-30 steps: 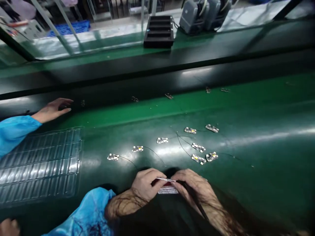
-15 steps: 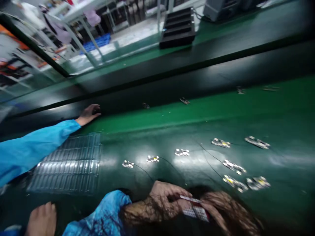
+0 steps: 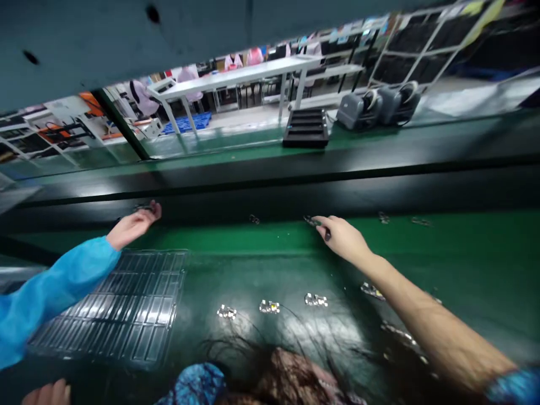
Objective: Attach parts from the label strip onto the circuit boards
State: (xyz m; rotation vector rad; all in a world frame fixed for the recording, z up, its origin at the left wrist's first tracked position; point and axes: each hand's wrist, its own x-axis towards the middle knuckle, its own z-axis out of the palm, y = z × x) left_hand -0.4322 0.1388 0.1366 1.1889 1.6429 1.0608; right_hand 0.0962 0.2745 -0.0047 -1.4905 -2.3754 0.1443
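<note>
My right hand [image 3: 343, 237] is stretched far out over the green belt [image 3: 464, 253]. Its thumb and forefinger pinch a small metal part [image 3: 312, 220] lying at the belt's far edge. My left hand [image 3: 291, 378] stays low at the bottom edge, blurred and half covered by hanging hair, so its fingers cannot be read. A bit of the white dotted card [image 3: 331, 387] shows beside it. Several small shiny parts [image 3: 269, 306] with thin wires lie in a row on the dark mat in front of me.
A co-worker's blue-sleeved arm reaches in from the left, with that hand [image 3: 133, 225] at the belt's far edge. Another of that person's hands [image 3: 46, 392] shows at bottom left. A clear ribbed tray [image 3: 122, 304] lies left. A black tray [image 3: 306, 128] and grey machines [image 3: 375, 107] stand beyond.
My right hand left the card and reached forward to the far edge of the belt. My head lifted, bringing the background into view. The co-worker's hand stayed at the belt edge.
</note>
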